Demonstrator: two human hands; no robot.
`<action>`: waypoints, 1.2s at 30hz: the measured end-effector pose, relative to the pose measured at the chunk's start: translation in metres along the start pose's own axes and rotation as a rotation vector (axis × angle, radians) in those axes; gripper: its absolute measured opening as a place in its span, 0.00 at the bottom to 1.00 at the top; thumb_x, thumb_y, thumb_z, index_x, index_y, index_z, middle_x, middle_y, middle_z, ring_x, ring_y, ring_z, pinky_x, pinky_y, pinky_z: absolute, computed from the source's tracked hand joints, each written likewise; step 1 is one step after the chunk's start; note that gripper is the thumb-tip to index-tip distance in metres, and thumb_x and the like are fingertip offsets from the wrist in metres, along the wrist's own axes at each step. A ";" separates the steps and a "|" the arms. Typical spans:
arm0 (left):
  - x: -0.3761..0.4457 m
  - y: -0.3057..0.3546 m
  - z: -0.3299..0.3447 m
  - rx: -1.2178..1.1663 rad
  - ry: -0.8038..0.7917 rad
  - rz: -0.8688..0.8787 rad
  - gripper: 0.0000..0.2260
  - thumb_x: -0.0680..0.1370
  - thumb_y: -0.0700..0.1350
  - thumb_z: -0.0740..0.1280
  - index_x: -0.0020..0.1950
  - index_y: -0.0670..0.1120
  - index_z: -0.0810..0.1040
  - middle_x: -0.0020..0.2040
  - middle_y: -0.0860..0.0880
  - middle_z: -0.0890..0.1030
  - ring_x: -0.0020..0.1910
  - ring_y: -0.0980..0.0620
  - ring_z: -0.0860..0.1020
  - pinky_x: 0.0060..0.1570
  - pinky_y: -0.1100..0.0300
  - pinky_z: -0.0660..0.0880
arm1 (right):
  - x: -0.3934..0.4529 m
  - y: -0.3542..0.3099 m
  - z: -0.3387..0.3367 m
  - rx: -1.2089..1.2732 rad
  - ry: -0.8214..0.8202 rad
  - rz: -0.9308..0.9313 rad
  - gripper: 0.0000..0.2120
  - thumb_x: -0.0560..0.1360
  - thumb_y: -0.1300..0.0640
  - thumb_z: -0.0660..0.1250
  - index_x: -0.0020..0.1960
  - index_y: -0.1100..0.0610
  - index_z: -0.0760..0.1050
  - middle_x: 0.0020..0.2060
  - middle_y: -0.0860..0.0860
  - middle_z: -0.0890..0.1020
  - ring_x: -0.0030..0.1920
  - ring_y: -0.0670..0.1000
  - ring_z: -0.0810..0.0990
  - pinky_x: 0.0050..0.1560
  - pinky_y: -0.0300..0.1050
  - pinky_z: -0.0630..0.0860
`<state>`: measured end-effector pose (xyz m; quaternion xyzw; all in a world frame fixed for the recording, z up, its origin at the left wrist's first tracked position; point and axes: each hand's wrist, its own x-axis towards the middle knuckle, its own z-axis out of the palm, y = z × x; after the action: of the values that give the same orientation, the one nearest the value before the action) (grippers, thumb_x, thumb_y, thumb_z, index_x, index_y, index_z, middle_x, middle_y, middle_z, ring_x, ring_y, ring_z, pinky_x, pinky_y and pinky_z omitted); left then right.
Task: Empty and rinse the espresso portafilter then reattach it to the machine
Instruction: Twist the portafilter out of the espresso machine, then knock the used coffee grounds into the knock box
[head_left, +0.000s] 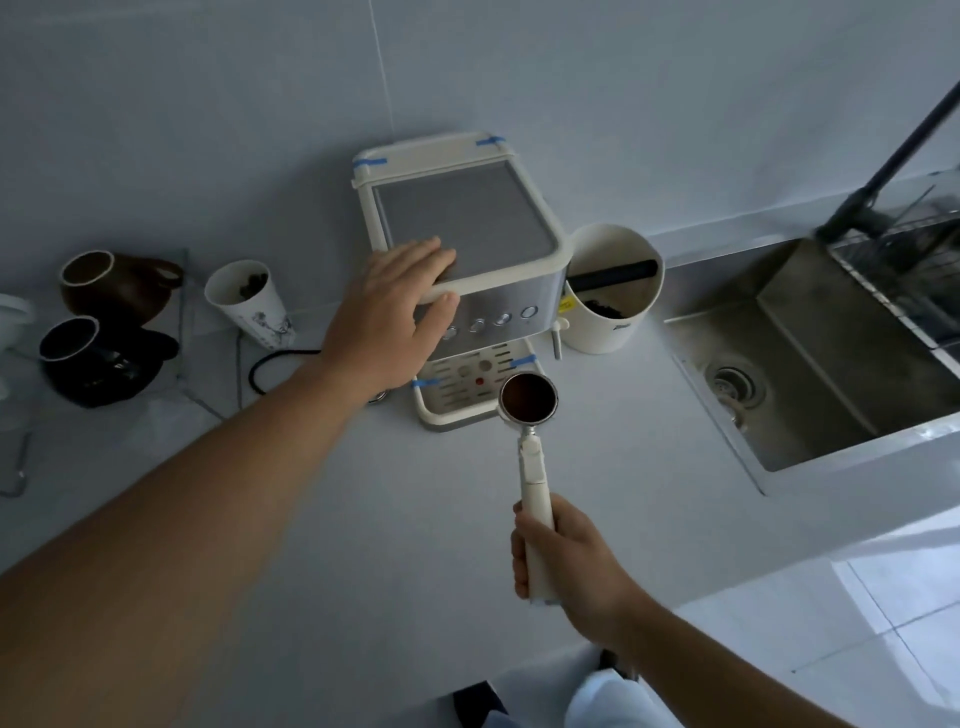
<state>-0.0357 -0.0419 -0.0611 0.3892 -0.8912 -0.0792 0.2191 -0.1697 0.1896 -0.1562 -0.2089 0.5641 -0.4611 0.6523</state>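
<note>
My right hand grips the white handle of the portafilter, holding it level in front of the espresso machine. Its round metal basket faces up and is full of dark coffee grounds, just off the drip tray. My left hand clasps the machine's front left top corner, fingers on the grey top, thumb on the front panel. To the right of the machine stands a white knock box with a black bar and dark grounds inside. A steel sink lies at the right.
Left of the machine stand a white paper cup, a brown mug and a black mug. A black cable loops on the counter. A dish rack sits over the sink's far side. The counter's front edge runs lower right.
</note>
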 end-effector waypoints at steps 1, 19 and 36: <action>0.000 0.002 0.001 0.004 0.011 -0.005 0.22 0.80 0.52 0.58 0.71 0.44 0.71 0.72 0.44 0.72 0.72 0.44 0.68 0.72 0.54 0.59 | -0.003 -0.003 -0.003 -0.010 -0.002 -0.018 0.04 0.80 0.61 0.64 0.53 0.61 0.71 0.37 0.58 0.74 0.32 0.53 0.74 0.34 0.48 0.76; 0.006 0.048 0.010 0.133 0.131 -0.210 0.24 0.78 0.56 0.59 0.65 0.40 0.76 0.66 0.41 0.76 0.65 0.43 0.71 0.67 0.49 0.64 | 0.001 -0.100 -0.129 -0.085 0.013 -0.087 0.07 0.81 0.61 0.62 0.57 0.62 0.73 0.33 0.56 0.73 0.29 0.52 0.70 0.28 0.46 0.69; 0.007 0.067 0.019 0.261 0.065 -0.376 0.26 0.80 0.56 0.54 0.71 0.42 0.70 0.72 0.42 0.71 0.71 0.40 0.68 0.72 0.40 0.61 | 0.069 -0.158 -0.202 0.041 -0.066 0.003 0.16 0.83 0.53 0.53 0.60 0.62 0.73 0.32 0.56 0.73 0.27 0.51 0.69 0.28 0.45 0.66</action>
<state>-0.0926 -0.0016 -0.0546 0.5757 -0.7983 0.0101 0.1768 -0.4194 0.1047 -0.1241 -0.2098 0.5331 -0.4643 0.6755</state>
